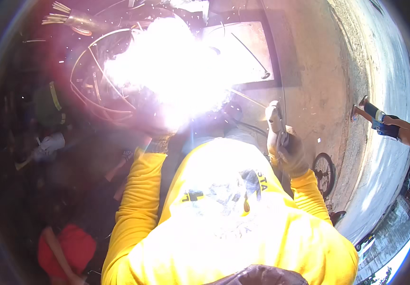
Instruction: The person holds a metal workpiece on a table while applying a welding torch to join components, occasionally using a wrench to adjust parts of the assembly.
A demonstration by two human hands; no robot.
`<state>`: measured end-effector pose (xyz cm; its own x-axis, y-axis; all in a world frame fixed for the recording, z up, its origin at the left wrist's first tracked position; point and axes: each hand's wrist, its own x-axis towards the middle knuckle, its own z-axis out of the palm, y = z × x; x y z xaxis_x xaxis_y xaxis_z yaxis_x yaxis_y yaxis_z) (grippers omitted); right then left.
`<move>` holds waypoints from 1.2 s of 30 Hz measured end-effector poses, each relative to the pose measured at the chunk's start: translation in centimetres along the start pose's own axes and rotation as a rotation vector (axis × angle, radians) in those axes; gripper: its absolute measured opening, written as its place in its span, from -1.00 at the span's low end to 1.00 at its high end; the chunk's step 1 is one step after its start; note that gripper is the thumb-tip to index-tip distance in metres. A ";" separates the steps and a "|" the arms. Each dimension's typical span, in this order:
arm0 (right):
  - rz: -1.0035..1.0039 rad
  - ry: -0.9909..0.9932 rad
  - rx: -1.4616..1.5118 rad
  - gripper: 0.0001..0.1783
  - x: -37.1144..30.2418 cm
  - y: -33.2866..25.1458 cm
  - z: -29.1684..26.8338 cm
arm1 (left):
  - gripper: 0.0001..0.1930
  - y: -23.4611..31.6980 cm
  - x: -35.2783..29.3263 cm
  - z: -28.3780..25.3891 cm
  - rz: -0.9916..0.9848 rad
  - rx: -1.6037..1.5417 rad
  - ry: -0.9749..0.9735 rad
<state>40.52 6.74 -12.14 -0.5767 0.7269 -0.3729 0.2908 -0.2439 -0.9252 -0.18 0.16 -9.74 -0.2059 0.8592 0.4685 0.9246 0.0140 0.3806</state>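
Observation:
My gloved right hand (288, 154) is closed around a welding electrode holder (274, 118). A thin welding rod (247, 98) runs from the holder up and left into a blinding white arc glare (176, 71). Sparks fly around the glare, which hides the rod's tip and the spot being welded. Of my left hand (159, 143) only a brownish part shows past the yellow cuff, just below the glare; its fingers are lost in light and smoke. Curved thin metal bars (79, 59) form a hoop-like frame left of the arc.
A bundle of rods (62, 18) lies at the upper left. Beyond the arc is a pale rectangular panel (255, 47) with a dark rim. A bicycle wheel (324, 174) stands at the right, a person (392, 126) farther out. Someone in red (67, 251) is at the lower left.

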 end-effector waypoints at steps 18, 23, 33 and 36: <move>0.036 0.083 -0.252 -0.30 0.3 -2.4 0.7 | 0.01 -1.2 -1.4 2.1 -0.090 -0.258 -0.077; -0.021 0.060 -0.277 -0.29 0.4 -2.3 0.7 | 0.01 -1.3 -1.4 2.1 -0.028 -0.215 -0.034; 0.003 0.061 -0.274 -0.33 1.0 -2.3 0.8 | -0.09 -1.2 -1.3 2.2 -0.049 -0.218 -0.037; 0.016 0.055 -0.085 -0.35 1.6 -1.7 0.5 | -0.14 -1.9 -0.9 2.8 -0.005 0.108 -0.169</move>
<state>38.72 7.96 -11.17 -0.5298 0.7578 -0.3809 0.3646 -0.2020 -0.9090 -0.87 0.77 -13.18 -0.1625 0.9323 0.3232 0.9546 0.0657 0.2905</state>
